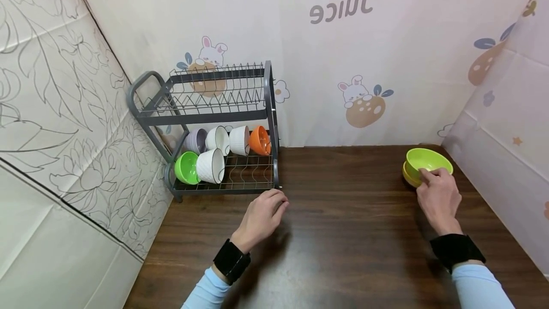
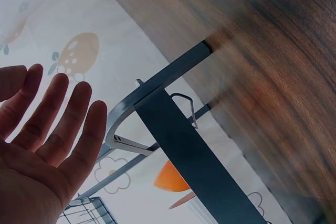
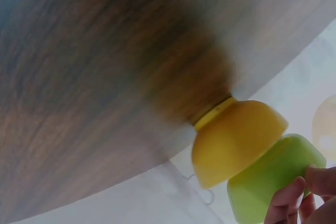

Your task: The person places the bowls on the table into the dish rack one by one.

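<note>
At the right of the table, my right hand [image 1: 440,197] pinches the rim of a lime-green bowl [image 1: 429,160]. That bowl overlaps a yellow bowl [image 1: 409,175] standing on the table; in the right wrist view the green bowl [image 3: 273,179] sits tilted at the mouth of the yellow bowl [image 3: 236,140]. My left hand [image 1: 262,216] hovers over the table just in front of the dish rack's right corner, holding nothing. Its fingers [image 2: 79,108] look relaxed and slightly bent in the left wrist view, beside the rack's dark frame [image 2: 184,150].
A two-tier grey dish rack [image 1: 206,119] stands at the left against the wall. On its lower tier are a bright green bowl [image 1: 186,168], several white bowls [image 1: 210,166], a purple bowl [image 1: 196,141] and an orange bowl [image 1: 259,140]. Patterned walls border the brown table [image 1: 343,232].
</note>
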A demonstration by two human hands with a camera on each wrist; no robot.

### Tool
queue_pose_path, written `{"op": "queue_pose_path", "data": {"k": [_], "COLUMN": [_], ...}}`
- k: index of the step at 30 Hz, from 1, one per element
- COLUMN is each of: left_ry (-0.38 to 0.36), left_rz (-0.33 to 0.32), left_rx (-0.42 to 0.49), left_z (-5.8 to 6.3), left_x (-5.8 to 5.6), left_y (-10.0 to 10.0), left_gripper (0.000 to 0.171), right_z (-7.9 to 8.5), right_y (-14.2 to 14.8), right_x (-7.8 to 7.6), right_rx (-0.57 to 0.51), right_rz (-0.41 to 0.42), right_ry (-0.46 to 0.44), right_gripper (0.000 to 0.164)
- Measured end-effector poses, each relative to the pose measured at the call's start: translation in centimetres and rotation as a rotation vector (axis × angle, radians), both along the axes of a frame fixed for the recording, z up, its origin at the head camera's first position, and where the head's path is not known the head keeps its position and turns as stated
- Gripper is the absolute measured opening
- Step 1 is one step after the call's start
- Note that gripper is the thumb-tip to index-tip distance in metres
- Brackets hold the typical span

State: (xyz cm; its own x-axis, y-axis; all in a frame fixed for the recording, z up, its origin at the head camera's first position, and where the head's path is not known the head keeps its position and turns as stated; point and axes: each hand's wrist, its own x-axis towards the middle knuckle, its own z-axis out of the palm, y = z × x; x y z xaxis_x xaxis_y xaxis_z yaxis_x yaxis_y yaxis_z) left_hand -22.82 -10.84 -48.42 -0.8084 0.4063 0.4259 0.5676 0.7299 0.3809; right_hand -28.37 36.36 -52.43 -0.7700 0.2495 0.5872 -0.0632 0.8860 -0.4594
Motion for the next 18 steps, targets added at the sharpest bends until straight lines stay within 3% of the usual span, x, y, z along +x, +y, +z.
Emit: {"op": "queue_pose_path", "data": {"k": [8, 18], "left_ry": [0.064, 0.038], "left_rz": [-0.025, 0.0], "left_rx": [0.017, 0.028], "left_z": [0.2, 0.1], "left_x": [-0.3, -0.4], "left_y": [-0.2, -0.3], "left_gripper": [0.008, 0.009], "right_z": [1.3, 2.6], "right_y": [-2.1, -5.8], "right_x": [0.5, 1.3], "right_rx": [0.021, 0.058], "right_rz": [0.057, 0.159], "right_ry": [0.066, 0.186], "right_gripper": [0.038, 0.028]}}
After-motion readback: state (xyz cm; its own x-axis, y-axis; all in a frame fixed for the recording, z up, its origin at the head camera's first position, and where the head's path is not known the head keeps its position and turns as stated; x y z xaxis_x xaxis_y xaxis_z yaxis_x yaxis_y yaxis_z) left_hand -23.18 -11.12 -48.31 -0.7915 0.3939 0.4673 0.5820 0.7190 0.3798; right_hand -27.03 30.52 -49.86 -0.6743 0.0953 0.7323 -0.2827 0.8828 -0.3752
